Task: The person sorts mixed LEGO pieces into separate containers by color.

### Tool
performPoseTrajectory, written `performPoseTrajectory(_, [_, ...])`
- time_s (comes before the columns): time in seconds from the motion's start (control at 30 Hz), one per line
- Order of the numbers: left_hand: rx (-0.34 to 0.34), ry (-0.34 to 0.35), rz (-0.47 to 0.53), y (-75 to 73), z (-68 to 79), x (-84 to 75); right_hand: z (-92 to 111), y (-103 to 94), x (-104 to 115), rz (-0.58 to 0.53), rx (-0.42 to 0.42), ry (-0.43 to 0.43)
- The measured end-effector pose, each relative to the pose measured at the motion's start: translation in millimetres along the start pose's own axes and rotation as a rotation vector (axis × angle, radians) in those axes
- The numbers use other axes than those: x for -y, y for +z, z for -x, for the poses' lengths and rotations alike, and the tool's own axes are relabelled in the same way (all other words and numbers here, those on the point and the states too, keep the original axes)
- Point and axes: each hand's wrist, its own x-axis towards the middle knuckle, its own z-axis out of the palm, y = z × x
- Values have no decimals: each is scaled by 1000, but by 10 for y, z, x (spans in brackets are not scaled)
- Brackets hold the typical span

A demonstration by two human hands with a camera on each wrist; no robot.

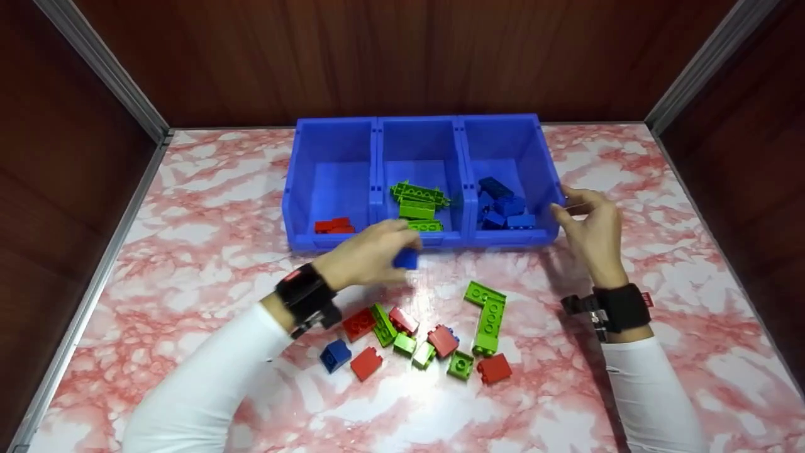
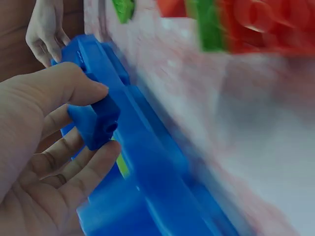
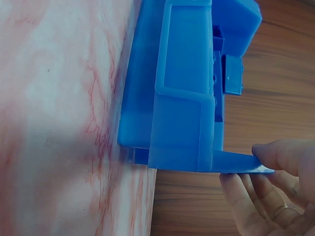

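Blocks and tray, as seen from beside the table. The blue tray (image 1: 516,240) has three compartments in a row. Left hand (image 1: 371,255): narrow, a blue block (image 1: 406,258) pinched between thumb and fingers. The held block appears just before the tray's front edge, at the middle compartment; its height above the table (image 1: 207,214) cannot be told. Right hand (image 1: 593,229): closed about the tray's right side wall, thumb on one face, fingers on the other.

Within the tray: red blocks (image 1: 334,225) at the front of the left compartment; green blocks (image 1: 420,207) in the middle one, long pieces among them; blue blocks (image 1: 505,204) heaped in the right one.

In front of the tray, a loose scatter lies on the table. Nearest the tray is a short green block (image 1: 485,293), touching the end of a long green block (image 1: 490,321). Farther from the tray, red and green pieces crowd together before its middle, while a single dark-blue block (image 1: 335,356) lies before its left compartment.

Both wrists bear black bands (image 1: 306,290) below white sleeves (image 1: 201,384). Behind the tray rises a wood-grained wall (image 1: 415,60).
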Motion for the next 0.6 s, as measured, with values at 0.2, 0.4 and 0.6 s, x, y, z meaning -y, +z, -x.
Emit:
performPoseTrajectory(0.2, [-2, 101, -26, 96, -326, -222, -3, -8, -12, 2, -2, -3])
performPoseTrajectory(0.4, [-51, 167, -73, 114, -664, -450, -6, -11, -22, 9, -3, -12])
performPoseTrajectory(0.6, [-105, 235, -196, 24, -983, -680, -8, -10, -18, 12, -1, -13])
